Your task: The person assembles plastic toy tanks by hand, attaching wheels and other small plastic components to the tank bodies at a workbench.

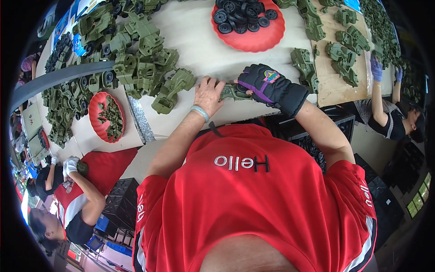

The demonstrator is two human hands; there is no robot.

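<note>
On the table edge in front of me lies an olive-green plastic toy vehicle part (233, 93), long and narrow. Bare but for a pale bracelet, my left hand (209, 96) has its fingers closed on the left end of this part. My right hand (267, 86), in a black and purple glove, is curled over the right end. A dark round piece, seemingly a wheel (242, 88), shows beside the gloved fingers, which hide most of it. Just left of my left hand sits a green toy vehicle (174, 88) at the edge of a heap.
Ahead stands a red scalloped plate (272, 38) of black wheels (240, 18). Heaped green toy vehicles (140, 68) fill the left, near a red dish (94, 121) of small green parts. Green parts (306, 68) lie right. Co-workers' hands show in white gloves (70, 166) and purple gloves (376, 69).
</note>
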